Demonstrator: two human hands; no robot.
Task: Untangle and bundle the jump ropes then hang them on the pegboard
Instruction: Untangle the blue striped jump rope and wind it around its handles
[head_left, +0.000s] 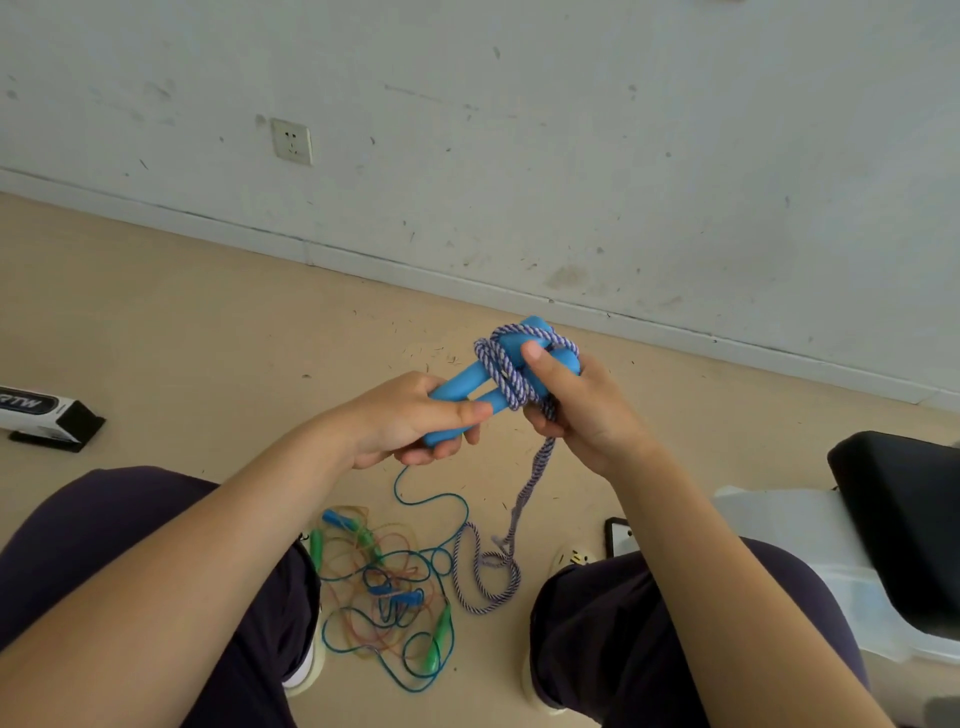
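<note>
Two light-blue handles (470, 387) of one jump rope lie side by side in front of me. My left hand (410, 421) grips their near ends. A purple-and-white braided rope (501, 371) is wound around the handles' far part. My right hand (576, 405) holds that wound part, thumb pressing on the coils, fingers curled around the rope. The rope's loose length hangs from my right hand to a coil on the floor (485, 577). No pegboard is in view.
A tangled pile of thin blue, red and yellowish ropes with green and blue handles (384, 587) lies on the tan floor between my knees. A boxed item (44, 415) sits at left, a black seat (904, 519) at right, a wall socket (292, 141) on the wall ahead.
</note>
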